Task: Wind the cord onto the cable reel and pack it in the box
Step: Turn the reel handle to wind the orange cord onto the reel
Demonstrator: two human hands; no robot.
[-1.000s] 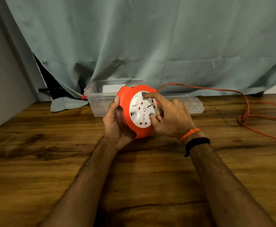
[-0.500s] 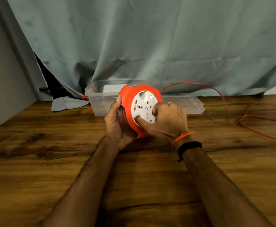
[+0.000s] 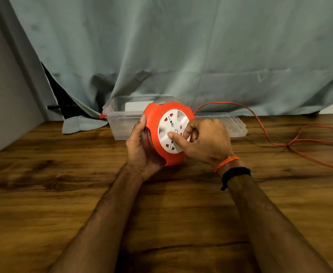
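The right hand [image 3: 207,140] has swung round the white socket face since half a second ago, thumb now pressed near the hub, fingers curled into a recess. The orange cord [image 3: 260,123] has shifted, its arc sitting lower. The left hand [image 3: 140,146] grips the back of the orange cable reel [image 3: 161,133], held upright just above the wooden table [image 3: 63,194], face tilted toward the camera and rightward. Behind it, the clear plastic box [image 3: 122,123] lies open against the curtain [image 3: 181,46]; something white shows inside, unclear what. The cord trails right from the reel's top, looping across the table.
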